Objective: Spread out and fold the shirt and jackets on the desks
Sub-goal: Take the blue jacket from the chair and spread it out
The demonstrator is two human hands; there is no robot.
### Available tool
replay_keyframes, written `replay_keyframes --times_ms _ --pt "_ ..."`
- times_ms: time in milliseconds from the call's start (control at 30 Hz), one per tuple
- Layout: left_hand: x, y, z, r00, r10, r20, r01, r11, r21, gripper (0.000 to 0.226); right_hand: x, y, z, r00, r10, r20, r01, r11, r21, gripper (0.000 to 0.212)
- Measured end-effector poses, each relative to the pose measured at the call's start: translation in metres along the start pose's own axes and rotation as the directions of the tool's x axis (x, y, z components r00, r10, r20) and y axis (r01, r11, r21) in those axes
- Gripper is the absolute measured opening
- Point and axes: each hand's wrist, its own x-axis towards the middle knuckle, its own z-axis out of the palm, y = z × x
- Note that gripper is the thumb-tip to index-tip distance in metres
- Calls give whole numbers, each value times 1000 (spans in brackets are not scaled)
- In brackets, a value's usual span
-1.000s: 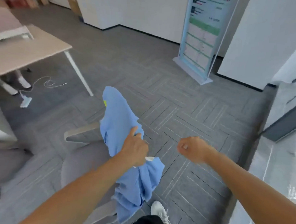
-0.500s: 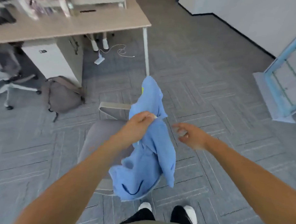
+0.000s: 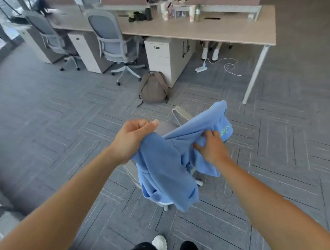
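Note:
A light blue shirt (image 3: 166, 168) with green lettering hangs bunched in the air in front of me, above a grey office chair (image 3: 179, 118). My left hand (image 3: 131, 137) grips one bunched part of the cloth at the left. My right hand (image 3: 211, 147) has its fingers curled into the cloth at the right, near the lettering. The lower part of the shirt droops over the chair seat. A long wooden desk (image 3: 210, 32) stands ahead of me, a few steps away.
Two grey office chairs (image 3: 111, 38) and white drawer cabinets (image 3: 163, 55) stand under the desk. A brown backpack (image 3: 153, 88) leans on the floor by a cabinet. Bottles and small items (image 3: 175, 11) crowd the desk's back edge. A white cable (image 3: 224, 66) lies on the carpet.
My view has swung left toward the desk. My right hand, free before, has come in and taken hold of the shirt. The shirt is now stretched between both hands.

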Motion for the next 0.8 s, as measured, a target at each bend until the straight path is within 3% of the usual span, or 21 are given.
replay_keyframes --times_ms 67,200,300,400,467,533,633,667,733,800 --pt "-13 0 -3 999 12 -39 -13 999 -32 51 4 -5 0 998 -44 36 42 998 41 32" --pt "-32 -6 -15 998 63 12 -62 997 -55 54 1 -11 7 988 -117 96 97 976 197 40" --pt "-35 -22 -33 992 103 77 -124 926 356 55 -7 -16 1 989 -95 115 69 974 218 42" --pt "-25 -54 -50 981 163 104 -188 668 720 51 -21 -22 -25 989 -75 128 13 902 432 35" --pt "-18 -72 -47 983 159 91 -164 544 823 49 -38 -27 -52 988 -57 141 -41 794 607 14" --pt "-13 -83 -27 981 141 133 -185 482 856 60 -58 -33 -78 987 -45 156 -86 673 735 29" --pt "-10 -89 26 942 237 238 -322 433 842 101 -93 -44 -103 990 -70 122 -64 546 835 4" --pt "-10 -89 45 941 243 237 -327 463 824 105 -104 -48 -108 991 -71 115 -62 522 851 10" --pt "-8 -83 76 930 292 222 -350 524 777 94 -126 -56 -115 990 -100 98 -33 513 858 7" --pt "-6 -79 93 845 477 241 -494 522 695 63 -145 -59 -123 992 -117 45 11 441 897 10"
